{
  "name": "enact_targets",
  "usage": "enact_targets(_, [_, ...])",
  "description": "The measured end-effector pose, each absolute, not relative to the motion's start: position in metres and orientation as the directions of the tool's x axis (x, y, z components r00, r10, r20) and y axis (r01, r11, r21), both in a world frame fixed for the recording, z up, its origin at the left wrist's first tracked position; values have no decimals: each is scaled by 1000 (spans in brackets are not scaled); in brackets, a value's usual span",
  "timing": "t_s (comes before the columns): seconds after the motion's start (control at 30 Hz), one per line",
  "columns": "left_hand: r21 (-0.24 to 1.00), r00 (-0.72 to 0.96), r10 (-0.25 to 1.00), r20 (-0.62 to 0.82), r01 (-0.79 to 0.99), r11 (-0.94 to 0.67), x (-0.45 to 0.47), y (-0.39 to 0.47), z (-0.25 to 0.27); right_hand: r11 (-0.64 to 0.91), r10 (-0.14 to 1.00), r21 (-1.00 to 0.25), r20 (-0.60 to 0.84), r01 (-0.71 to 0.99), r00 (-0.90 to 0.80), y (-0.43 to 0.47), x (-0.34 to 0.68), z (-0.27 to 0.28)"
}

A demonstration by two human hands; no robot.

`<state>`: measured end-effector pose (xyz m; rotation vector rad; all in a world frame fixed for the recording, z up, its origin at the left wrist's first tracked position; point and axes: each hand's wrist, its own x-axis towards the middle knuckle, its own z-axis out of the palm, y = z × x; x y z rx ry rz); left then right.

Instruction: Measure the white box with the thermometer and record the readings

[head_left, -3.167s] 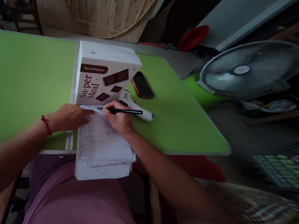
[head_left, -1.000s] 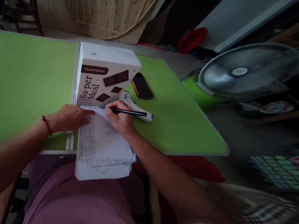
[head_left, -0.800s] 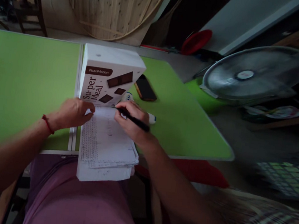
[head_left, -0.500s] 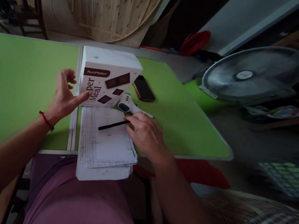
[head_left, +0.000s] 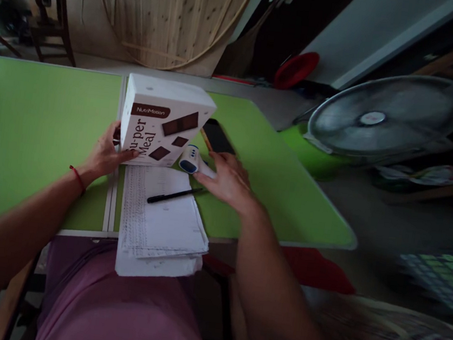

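A white box [head_left: 145,128] printed "NutriMotion" stands upright on the green table. My left hand [head_left: 108,154] grips its lower left corner, thumb across the printed front and fingers behind the side. My right hand [head_left: 229,180] is closed around the handle of a white and blue handheld infrared thermometer [head_left: 194,162], whose head points left beside the box. Part of the handle is hidden under the fingers. A black pen [head_left: 174,194] lies across a stack of written paper sheets [head_left: 163,225] in front of the box; neither hand touches it.
Behind my right hand lies a dark phone [head_left: 218,136] with an orange edge. The green table [head_left: 41,143] has a seam just left of the box. A large fan [head_left: 373,118] stands off the table's right side. The papers overhang the front edge.
My right hand has let go of the pen, now on the papers, and has moved up to the thermometer. My left hand has closed on the box, which is slightly turned.
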<state>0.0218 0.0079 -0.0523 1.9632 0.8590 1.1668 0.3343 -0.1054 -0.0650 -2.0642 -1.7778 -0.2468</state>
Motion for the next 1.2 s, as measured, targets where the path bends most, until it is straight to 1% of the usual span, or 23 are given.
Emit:
enact_targets(0.07, [824, 365, 808, 463, 159, -544, 21, 1, -47, -93, 946, -197, 287, 976, 148, -101, 337, -66])
enact_targets(0.1, [833, 380, 800, 463, 121, -540, 21, -2, -44, -75, 956, -221, 262, 972, 133, -100, 338, -66])
enact_targets(0.2, [871, 466, 774, 430, 11, -490, 21, -14, -35, -58, 955, -344, 254, 937, 152, -98, 337, -66])
enact_targets(0.27, [901, 502, 782, 369, 11, -433, 23, -18, -33, -100, 924, -414, 298, 905, 239, -99, 336, -64])
enact_targets(0.33, [916, 503, 810, 302, 83, -393, 24, -20, -34, -134, 842, -490, 402, 862, 359, -102, 334, -59])
enact_targets(0.37, [913, 496, 822, 279, 127, -386, 24, -20, -34, -116, 783, -545, 465, 830, 415, -106, 332, -56])
enact_targets(0.4, [907, 490, 830, 267, 164, -389, 25, -20, -35, -68, 725, -610, 513, 789, 459, -110, 328, -52])
enact_targets(0.43, [898, 487, 832, 265, 190, -397, 24, -19, -36, 12, 679, -680, 543, 733, 493, -116, 322, -48])
enact_targets(0.47, [891, 490, 830, 267, 203, -406, 24, -19, -35, 118, 657, -747, 552, 654, 513, -123, 314, -43])
enact_targets(0.5, [888, 495, 826, 270, 204, -412, 23, -19, -35, 228, 669, -803, 540, 551, 510, -129, 303, -39])
enact_targets(0.57, [885, 513, 815, 269, 202, -419, 22, -19, -33, 388, 746, -882, 471, 267, 471, -141, 277, -31])
enact_targets(0.6, [881, 520, 811, 267, 209, -424, 21, -20, -31, 422, 796, -901, 423, 103, 434, -145, 264, -27])
enact_targets(0.63, [873, 524, 809, 267, 223, -433, 20, -20, -30, 424, 837, -905, 376, -37, 397, -148, 252, -24])
enact_targets(0.67, [863, 527, 807, 268, 241, -443, 20, -20, -30, 417, 862, -900, 346, -129, 371, -149, 240, -21])
enact_targets(0.73, [843, 536, 800, 270, 269, -465, 19, -21, -30, 393, 889, -892, 308, -223, 339, -147, 224, -17])
enact_targets(0.87, [840, 536, 784, 313, 229, -492, 19, -20, -31, 362, 904, -899, 274, -247, 329, -138, 214, -14])
enact_targets(1.07, [835, 571, 745, 343, 178, -521, 20, -17, -32, 328, 919, -931, 275, -159, 283, -128, 215, -18])
enact_targets(1.2, [841, 561, 756, 337, 181, -510, 20, -17, -33, 327, 920, -923, 260, -205, 294, -125, 214, -21])
